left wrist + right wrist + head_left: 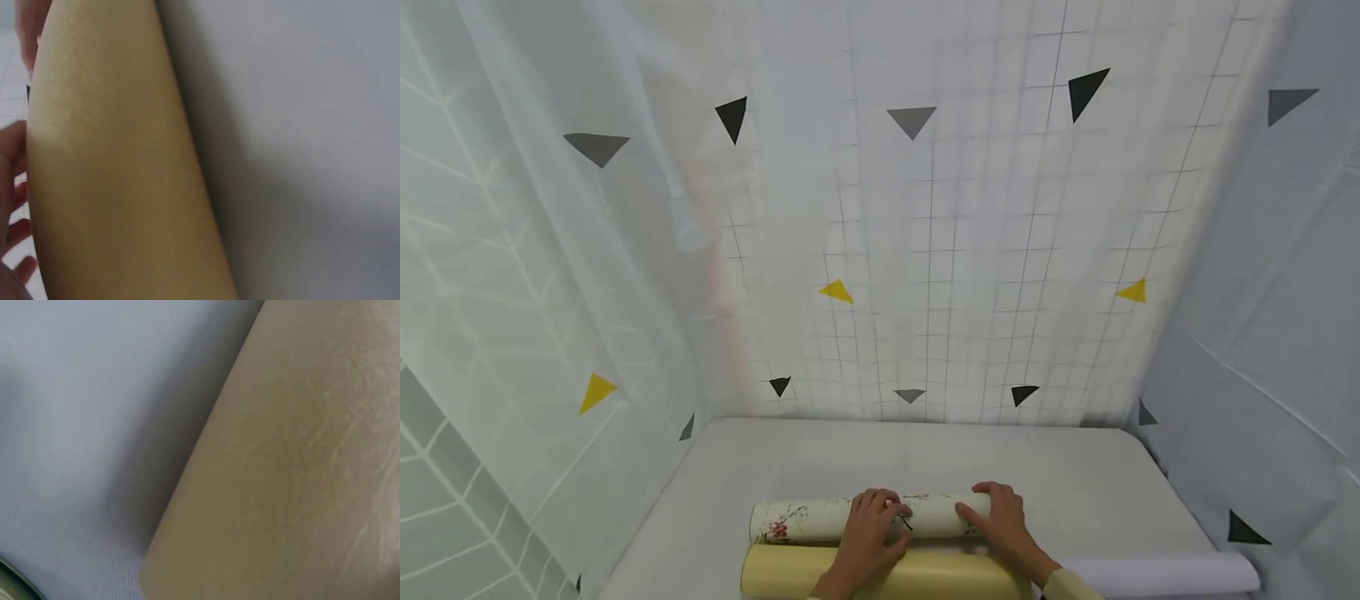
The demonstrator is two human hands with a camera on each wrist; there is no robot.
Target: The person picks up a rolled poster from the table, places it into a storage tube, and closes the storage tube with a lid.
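Obscuring floral roll (934, 518) partly: left hand (868, 533)

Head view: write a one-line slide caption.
Left hand and right hand on a floral roll, yellow roll alongside, pale roll at right.

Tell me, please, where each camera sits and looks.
Head: on the head, facing forward-down at floral roll and yellow roll; left hand, right hand visible.
Left wrist: on that wrist, facing the yellow roll; fingers at left edge.
Right wrist: likewise, facing probably that roll; no hand visible.
Head and left wrist share the yellow roll.
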